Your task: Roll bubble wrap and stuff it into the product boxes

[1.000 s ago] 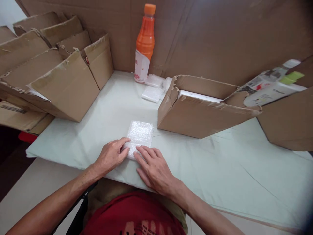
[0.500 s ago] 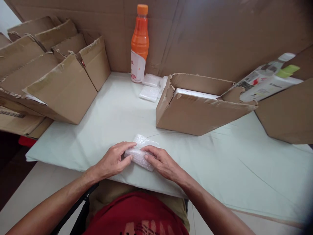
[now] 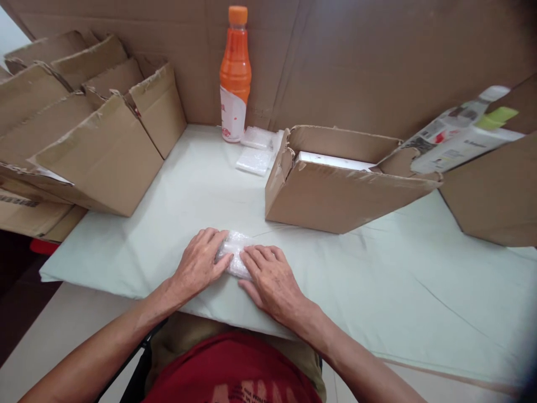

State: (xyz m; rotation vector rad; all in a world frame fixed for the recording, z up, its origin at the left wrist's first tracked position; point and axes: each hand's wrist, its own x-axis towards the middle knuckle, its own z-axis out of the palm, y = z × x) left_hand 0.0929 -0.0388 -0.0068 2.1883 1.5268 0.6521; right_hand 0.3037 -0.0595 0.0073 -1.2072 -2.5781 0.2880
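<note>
A small sheet of clear bubble wrap [image 3: 237, 246], folded into a flat packet, lies near the table's front edge. My left hand [image 3: 201, 257] grips its left end, fingers curled over the far side and thumb on the near side. Across the right end rests my right hand [image 3: 271, 280], open, with fingers stretched out flat and thumb apart. Both hands partly cover the packet. Whether anything is inside the wrap, I cannot tell.
Several flat bubble-wrap packets [image 3: 254, 159] lie by an orange bottle [image 3: 235, 75] at the back. A cardboard box [image 3: 331, 198] holds a white item. Open cardboard boxes [image 3: 100, 157] crowd the left. A clear bottle [image 3: 457, 120] and white bottle [image 3: 457, 151] lean at right.
The raised near part of the bubble wrap has been folded down flat. My right hand has flattened over it, and my left fingers have moved onto its far left edge.
</note>
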